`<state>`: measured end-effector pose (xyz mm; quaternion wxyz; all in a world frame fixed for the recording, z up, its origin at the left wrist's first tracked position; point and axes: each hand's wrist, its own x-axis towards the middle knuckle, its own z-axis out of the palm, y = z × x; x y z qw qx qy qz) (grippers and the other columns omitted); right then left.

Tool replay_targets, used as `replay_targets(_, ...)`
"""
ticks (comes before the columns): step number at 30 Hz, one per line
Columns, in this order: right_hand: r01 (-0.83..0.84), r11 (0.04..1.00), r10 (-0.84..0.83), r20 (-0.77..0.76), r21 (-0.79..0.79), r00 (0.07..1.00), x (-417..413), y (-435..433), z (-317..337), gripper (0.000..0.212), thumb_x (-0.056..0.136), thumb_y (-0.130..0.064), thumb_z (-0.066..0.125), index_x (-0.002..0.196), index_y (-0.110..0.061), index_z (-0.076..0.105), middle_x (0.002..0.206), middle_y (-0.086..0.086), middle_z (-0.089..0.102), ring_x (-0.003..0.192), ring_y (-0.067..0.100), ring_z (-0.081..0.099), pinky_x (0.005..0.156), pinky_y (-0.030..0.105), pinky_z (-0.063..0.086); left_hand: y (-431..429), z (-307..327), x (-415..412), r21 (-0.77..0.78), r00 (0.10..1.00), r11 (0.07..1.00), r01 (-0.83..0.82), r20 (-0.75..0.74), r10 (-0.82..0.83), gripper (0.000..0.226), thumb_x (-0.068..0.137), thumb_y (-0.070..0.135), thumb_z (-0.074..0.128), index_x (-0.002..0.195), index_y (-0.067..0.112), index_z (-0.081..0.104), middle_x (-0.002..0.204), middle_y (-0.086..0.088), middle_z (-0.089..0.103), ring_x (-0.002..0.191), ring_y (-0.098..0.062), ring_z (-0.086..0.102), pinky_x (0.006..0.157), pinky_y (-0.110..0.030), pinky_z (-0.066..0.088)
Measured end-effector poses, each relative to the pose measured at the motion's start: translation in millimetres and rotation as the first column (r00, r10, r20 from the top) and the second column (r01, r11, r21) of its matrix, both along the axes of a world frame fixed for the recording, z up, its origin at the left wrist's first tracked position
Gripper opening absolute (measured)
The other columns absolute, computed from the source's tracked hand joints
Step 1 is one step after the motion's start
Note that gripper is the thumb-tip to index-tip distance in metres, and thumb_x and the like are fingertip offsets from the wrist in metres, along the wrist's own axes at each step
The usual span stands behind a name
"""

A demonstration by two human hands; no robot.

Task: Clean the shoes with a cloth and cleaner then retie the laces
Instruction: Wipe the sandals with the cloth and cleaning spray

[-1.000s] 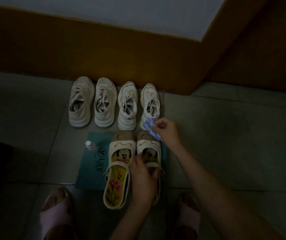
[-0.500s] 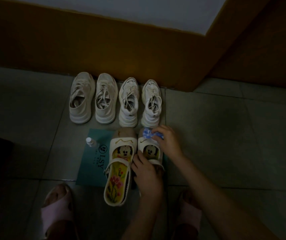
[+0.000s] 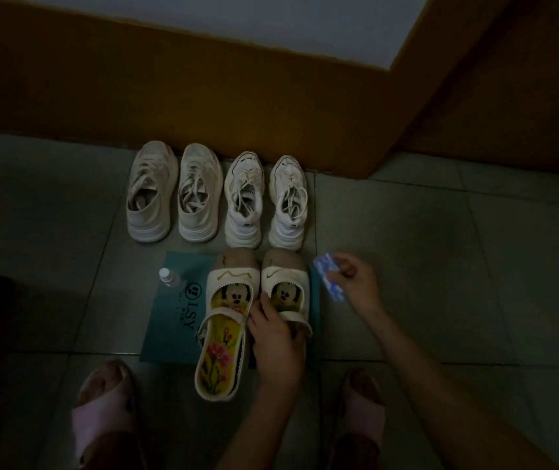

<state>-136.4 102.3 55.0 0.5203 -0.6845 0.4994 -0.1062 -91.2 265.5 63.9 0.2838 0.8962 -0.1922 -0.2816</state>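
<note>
Head view: right sandal point(image 3: 286, 290) heel under left hand point(image 3: 276, 337).

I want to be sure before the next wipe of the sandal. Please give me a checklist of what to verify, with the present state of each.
1. Cloth held in right hand: ok, pinched at one end.
2. Left hand steadies the right-side sandal: ok, its grip is on the strap area.
3. Cloth touches the sandal: not ok, it is beside the toe, apart.
4. Cleaner bottle within reach and upright: ok, on the teal mat.
5. Cloth wet with cleaner: cannot tell.
6. Enough light to see dirt: not ok, the scene is dim.
</note>
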Motion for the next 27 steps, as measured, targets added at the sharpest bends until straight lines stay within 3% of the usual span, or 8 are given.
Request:
replay_targets(5,-0.159,0.97,0.155,-0.039,-0.186,0.987,68.5,9.5,2.9,0.029,0.087,-0.008,0.061,0.115,-0.012,0.063,0.114,0.006,0.059,0.103,0.021,0.058,0.091,0.038,0.05,0.8,0.6,0.8,-0.004,1.0,1.0,0.01,0.017,-0.01,0.093,0.081,0.033,0.068,0.148,0.01,0.008,0.149,-0.011,0.018,0.138,-0.026,0.018,0.104,-0.034,0.036)
replay_targets(10,-0.35,0.835,0.316,-0.15,-0.424,0.937,70.5,30.6,-9.8,0.026,0.087,-0.005,0.057,0.111,-0.007,0.067,0.107,0.011,0.059,0.109,0.025,0.05,0.092,0.035,0.043,1.4,-0.8,2.1,-0.04,1.0,0.999,0.006,-0.003,-0.006,0.09,0.082,0.03,0.067,0.148,0.009,0.009,0.15,-0.012,0.017,0.139,-0.025,0.016,0.106,-0.031,0.033)
replay_targets(14,-0.47,0.779,0.43,-0.192,-0.415,0.882,41.1,40.3,-4.5,0.025,0.088,-0.004,0.056,0.11,-0.008,0.068,0.102,0.009,0.059,0.101,0.022,0.05,0.084,0.023,0.038,0.0,-2.4,1.2,-0.038,1.0,0.999,-0.009,0.0,0.009,0.089,0.082,0.029,0.066,0.148,0.008,0.01,0.15,-0.012,0.018,0.139,-0.026,0.017,0.105,-0.031,0.034)
replay_targets(18,-0.639,0.752,0.613,-0.185,-0.162,0.768,31.3,27.5,16.8,0.022,0.086,-0.002,0.06,0.107,-0.005,0.069,0.094,0.015,0.057,0.092,0.024,0.051,0.08,0.027,0.039,0.9,-1.5,1.2,-0.042,1.0,0.999,-0.008,-0.002,0.008,0.089,0.082,0.031,0.066,0.147,0.008,0.01,0.149,-0.012,0.018,0.138,-0.026,0.018,0.104,-0.031,0.035)
replay_targets(20,-0.499,0.862,0.496,-0.054,-0.084,0.866,40.1,16.9,34.1,0.022,0.086,-0.002,0.06,0.107,-0.001,0.067,0.099,0.016,0.057,0.09,0.022,0.053,0.077,0.021,0.042,1.1,-0.8,1.1,-0.045,1.0,0.999,-0.001,-0.001,0.0,0.092,0.081,0.032,0.068,0.148,0.008,0.009,0.149,-0.012,0.019,0.138,-0.027,0.018,0.105,-0.033,0.034)
replay_targets(23,-0.222,0.928,0.211,-0.071,-0.297,0.975,66.8,4.3,34.4,0.023,0.089,-0.007,0.057,0.111,-0.009,0.066,0.109,0.01,0.058,0.097,0.017,0.054,0.083,0.025,0.047,1.5,0.2,1.5,-0.036,1.0,0.999,0.007,0.006,-0.007,0.094,0.081,0.034,0.067,0.148,0.009,0.006,0.149,-0.011,0.017,0.138,-0.025,0.016,0.105,-0.032,0.034)
replay_targets(25,-0.258,0.897,0.22,-0.144,-0.359,0.965,83.8,9.8,21.6,0.025,0.09,-0.006,0.056,0.112,-0.01,0.066,0.113,0.012,0.058,0.104,0.024,0.055,0.091,0.037,0.047,2.0,0.5,2.1,-0.037,1.0,0.999,0.009,0.007,-0.009,0.093,0.081,0.034,0.067,0.148,0.009,0.007,0.15,-0.011,0.016,0.139,-0.025,0.016,0.104,-0.032,0.035)
replay_targets(27,-0.35,0.861,0.289,-0.212,-0.368,0.934,91.9,23.5,6.8,0.027,0.089,-0.004,0.054,0.113,-0.009,0.067,0.114,0.014,0.058,0.109,0.027,0.051,0.093,0.035,0.042,2.2,0.7,2.3,-0.043,1.0,0.999,0.007,-0.005,-0.007,0.092,0.082,0.033,0.066,0.148,0.01,0.007,0.151,-0.011,0.015,0.14,-0.025,0.014,0.106,-0.032,0.033)
